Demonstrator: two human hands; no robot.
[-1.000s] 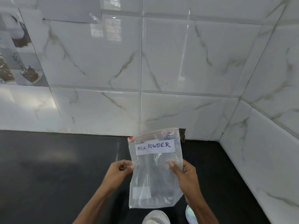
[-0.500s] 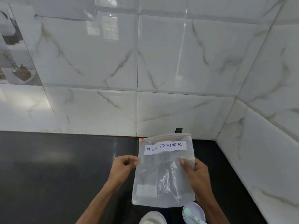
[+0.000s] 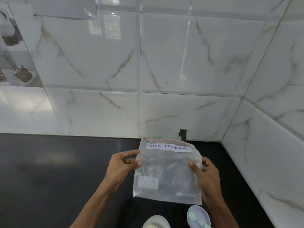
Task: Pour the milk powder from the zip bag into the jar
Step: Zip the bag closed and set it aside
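A clear zip bag (image 3: 166, 175) with a white label reading MILK POWDER and a red zip strip hangs flat above the black counter; it looks see-through with no powder visible inside. My left hand (image 3: 122, 167) pinches its left edge near the top. My right hand (image 3: 205, 173) pinches its right edge. At the bottom edge of the view sits the open jar (image 3: 156, 223), with white powder showing inside; only its rim is visible.
A pale lid (image 3: 197, 214) with a mint-green spoon (image 3: 196, 219) on it lies to the right of the jar. The black counter (image 3: 57, 170) meets marble-tiled walls behind and on the right, forming a corner.
The bag has shifted to the right and tilted flatter, with both hands still gripping its sides. The view dropped, so the lid and spoon show more fully.
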